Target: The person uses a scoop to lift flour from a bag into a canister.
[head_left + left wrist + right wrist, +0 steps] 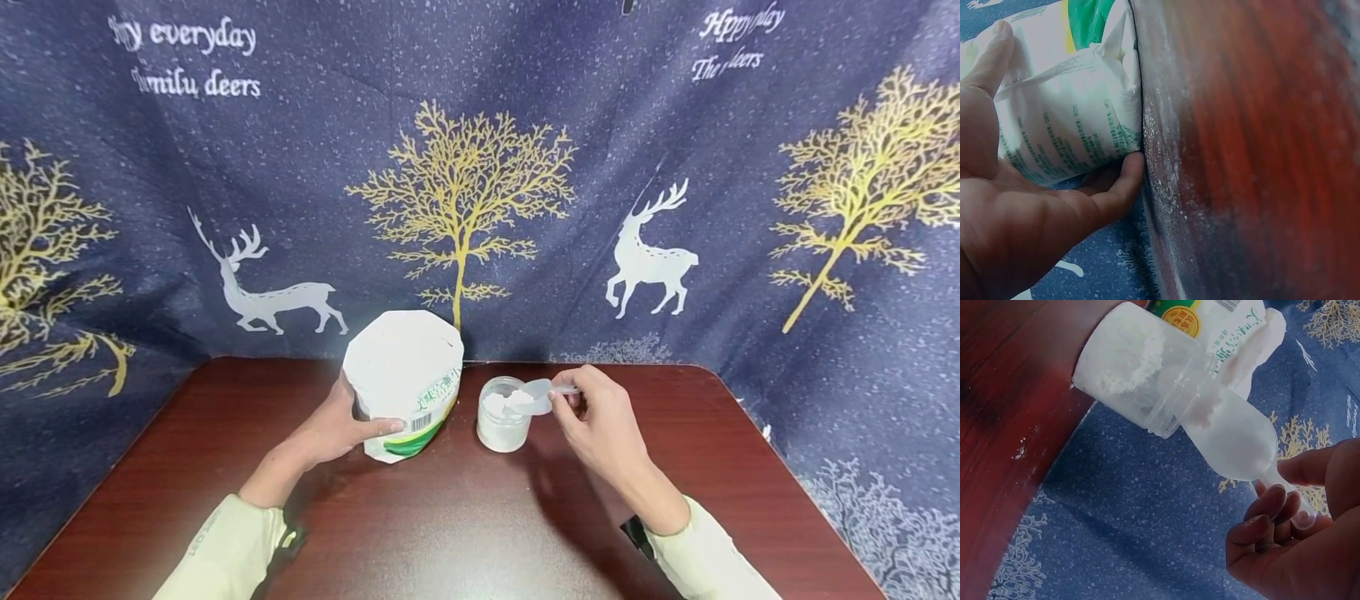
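A white flour bag (405,358) with a green and yellow band and a barcode stands on the left of the table, its wide white top facing up. My left hand (337,425) grips its side, thumb across the front; in the left wrist view a fingertip (1133,167) reaches its base. To the right stands a clear jar (502,433) partly filled with white powder. Between thumb and fingers, my right hand (603,425) pinches the handle of a translucent scoop (1241,440). The scoop's front end, bearing white powder (519,398), is tilted at the jar's mouth.
Both things stand on a dark red-brown wooden table (450,533). White specks (1019,450) lie on the wood near the jar. Behind the table hangs a blue cloth (525,67) printed with deer and golden trees.
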{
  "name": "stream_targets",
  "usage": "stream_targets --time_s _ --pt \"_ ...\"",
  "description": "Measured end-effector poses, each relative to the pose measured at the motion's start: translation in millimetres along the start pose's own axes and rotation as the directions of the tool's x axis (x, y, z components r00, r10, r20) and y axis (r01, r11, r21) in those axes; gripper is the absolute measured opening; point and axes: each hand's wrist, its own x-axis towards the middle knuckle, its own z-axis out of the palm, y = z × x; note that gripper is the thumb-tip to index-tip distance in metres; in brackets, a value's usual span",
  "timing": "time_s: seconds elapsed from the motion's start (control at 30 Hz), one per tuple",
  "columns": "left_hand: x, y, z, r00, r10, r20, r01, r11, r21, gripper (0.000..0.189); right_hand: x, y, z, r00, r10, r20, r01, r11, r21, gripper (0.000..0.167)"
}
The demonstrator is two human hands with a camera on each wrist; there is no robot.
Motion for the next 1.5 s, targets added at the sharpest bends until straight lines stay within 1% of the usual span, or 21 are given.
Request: stream_targets --time_s 0.37,0.67,1.0,1.2,1.33,1.5 --pt "0.3 -1.2 0.4 1.000 0.001 0.001 -0.001 1.000 -0.004 0.127 4.0 -1.5 0.1 0.999 0.033 0.024 -0.033 0.999 -0.002 0.015" --pt "1.6 -0.1 0.9 1.000 0.023 -0.003 -0.023 1.000 -0.020 0.126 7.8 -2.4 -0.9 0.999 0.040 0.036 -0.040 0.999 -0.014 0.013" --pt "0.1 1.0 -0.6 1.000 0.000 0.009 0.000 1.000 -0.017 0.129 14.2 -3.5 -2.5 0.994 0.064 0.084 -0.063 0.998 -0.014 0.002" --pt "0.7 1.6 0.0 1.000 0.012 0.010 -0.012 1.000 -0.025 0.128 18.2 -6.3 -4.0 0.991 0.087 0.101 -0.084 0.996 -0.031 0.007" --pt "0.0 2.6 0.0 1.000 0.006 0.011 -0.006 1.000 -0.027 0.128 21.4 -8.2 -5.1 0.988 0.099 0.121 -0.094 0.995 -0.044 0.007" --pt "-0.7 2.3 -0.1 1.000 -0.006 0.009 0.006 1.000 -0.025 0.128 24.5 -9.3 -5.1 0.988 0.097 0.120 -0.092 0.995 -0.045 0.007"
